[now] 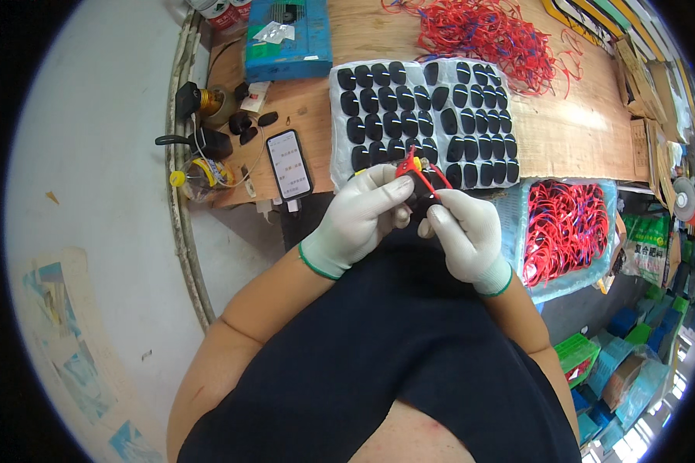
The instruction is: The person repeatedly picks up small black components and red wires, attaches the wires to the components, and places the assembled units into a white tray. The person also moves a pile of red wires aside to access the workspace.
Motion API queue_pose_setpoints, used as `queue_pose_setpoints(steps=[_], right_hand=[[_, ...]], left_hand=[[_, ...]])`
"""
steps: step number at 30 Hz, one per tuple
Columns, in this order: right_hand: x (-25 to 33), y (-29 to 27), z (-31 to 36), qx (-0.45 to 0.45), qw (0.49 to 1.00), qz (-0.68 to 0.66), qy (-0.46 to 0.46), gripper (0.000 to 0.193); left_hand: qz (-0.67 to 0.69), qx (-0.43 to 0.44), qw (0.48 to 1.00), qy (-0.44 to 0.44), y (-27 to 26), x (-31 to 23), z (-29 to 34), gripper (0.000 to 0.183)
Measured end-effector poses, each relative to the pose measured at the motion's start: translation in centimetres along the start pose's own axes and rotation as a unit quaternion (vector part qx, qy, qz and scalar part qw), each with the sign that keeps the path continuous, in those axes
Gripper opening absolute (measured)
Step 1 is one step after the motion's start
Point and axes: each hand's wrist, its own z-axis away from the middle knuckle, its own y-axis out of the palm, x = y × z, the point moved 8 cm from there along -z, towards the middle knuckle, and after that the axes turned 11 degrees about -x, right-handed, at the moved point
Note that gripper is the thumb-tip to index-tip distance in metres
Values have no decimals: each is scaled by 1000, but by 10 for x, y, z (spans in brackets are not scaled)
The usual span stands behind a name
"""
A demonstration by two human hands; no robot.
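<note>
Floor (93, 193) of pale grey fills the left side, with faded paper scraps lying on it lower down. Next comes the wooden table (579, 131), whose left edge carries a small clear bottle with a yellow cap (197, 176), a few black tools and loose black oval pieces, and a smartphone (289, 163) lying face up with its screen lit. Behind the phone sits a blue box (288, 38). Just right of the phone the left hand (355, 220), in a white glove with a green cuff, pinches a small black part with a red wire (418, 179) between thumb and fingers, held above the person's lap at the table's near edge. The right hand (467, 235), gloved the same way, closes its fingers on the same part from the other side, so both hands meet on it. Behind the hands a white pad (340, 139) holds rows of black oval pieces (428, 116). Farther back lies a tangle of red wires (486, 35), and to the right a pale blue tray (521, 231) holds more red wire loops (567, 228).
</note>
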Motion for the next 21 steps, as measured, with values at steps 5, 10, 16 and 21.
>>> queue_pose_setpoints(steps=[5,10,16,21], right_hand=[[-2,-5,2,-10,999,27,-27,13],[0,-9,-5,-1,1000,0,-3,15],[-4,-9,-5,8,999,-37,23,16],[-11,-11,-1,27,996,-59,54,15]], left_hand=[[24,-9,1000,-12,-1,11,-1,16],[152,70,985,-44,16,18,3,30],[157,121,980,-17,26,12,6,33],[114,45,992,8,13,14,1,28]])
